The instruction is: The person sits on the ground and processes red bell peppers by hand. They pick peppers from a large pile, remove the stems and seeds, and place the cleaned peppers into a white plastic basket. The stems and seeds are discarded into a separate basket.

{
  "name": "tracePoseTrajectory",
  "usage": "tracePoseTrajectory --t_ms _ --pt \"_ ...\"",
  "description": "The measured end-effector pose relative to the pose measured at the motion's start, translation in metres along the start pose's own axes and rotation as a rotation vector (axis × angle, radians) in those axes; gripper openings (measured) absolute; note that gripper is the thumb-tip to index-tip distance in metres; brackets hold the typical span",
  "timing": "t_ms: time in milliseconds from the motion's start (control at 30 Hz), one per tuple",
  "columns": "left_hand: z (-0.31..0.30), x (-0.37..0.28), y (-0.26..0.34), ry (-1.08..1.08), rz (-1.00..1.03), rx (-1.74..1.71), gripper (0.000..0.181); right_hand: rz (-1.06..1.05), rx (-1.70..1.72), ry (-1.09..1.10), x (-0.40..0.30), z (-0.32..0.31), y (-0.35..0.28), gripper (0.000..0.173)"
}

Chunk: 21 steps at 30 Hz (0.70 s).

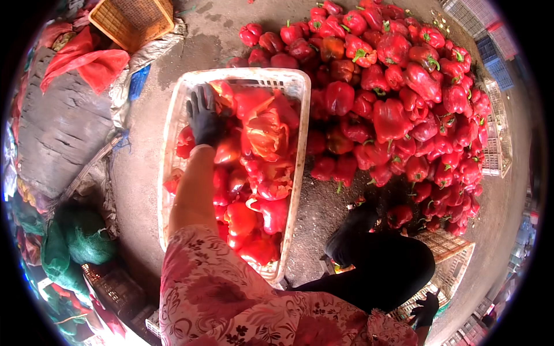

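Note:
My left hand (204,114), in a black glove, reaches into the far left part of a dirty white plastic crate (301,173). Its palm faces down over the red bell peppers (275,216) there, fingers extended and nothing seen gripped. Some peppers in the crate are split or cut, like the broken orange-red one (266,134) near the middle. At the lower right, out to my side, my right hand (426,309) wears a black glove too, beside a plastic crate. Something thin shows near its fingertips; whether it is held is unclear.
A large heap of whole red bell peppers (389,104) lies on the floor right of the crate. A tipped pale crate (454,264) is beside my black-clad leg. An orange crate (134,26) stands far left, near a wooden board (65,121) and green net sacks (86,238).

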<state>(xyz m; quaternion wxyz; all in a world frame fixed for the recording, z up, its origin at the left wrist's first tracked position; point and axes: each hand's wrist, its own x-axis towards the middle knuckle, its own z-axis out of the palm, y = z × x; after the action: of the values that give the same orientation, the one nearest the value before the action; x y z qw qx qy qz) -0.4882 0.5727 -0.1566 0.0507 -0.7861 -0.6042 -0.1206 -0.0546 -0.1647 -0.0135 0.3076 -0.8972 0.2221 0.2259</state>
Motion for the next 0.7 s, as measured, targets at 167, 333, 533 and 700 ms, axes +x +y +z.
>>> tracePoseTrajectory --t_ms 167,333,533,700 --pt "0.014 -0.005 -0.014 -0.035 0.001 0.16 0.078 -0.109 -0.071 0.019 -0.036 0.026 -0.059 0.034" --pt "0.016 0.006 -0.009 -0.045 0.014 0.123 0.072 -0.189 -0.054 -0.021 -0.034 0.021 -0.073 0.038" --pt "-0.015 -0.032 0.039 -0.15 -0.127 -0.616 0.035 -0.271 0.024 -0.078 -0.003 -0.001 -0.04 0.04" --pt "-0.086 -0.175 0.126 -0.213 0.15 -0.276 0.054 -0.044 0.122 -0.026 0.002 0.013 0.01 0.046"
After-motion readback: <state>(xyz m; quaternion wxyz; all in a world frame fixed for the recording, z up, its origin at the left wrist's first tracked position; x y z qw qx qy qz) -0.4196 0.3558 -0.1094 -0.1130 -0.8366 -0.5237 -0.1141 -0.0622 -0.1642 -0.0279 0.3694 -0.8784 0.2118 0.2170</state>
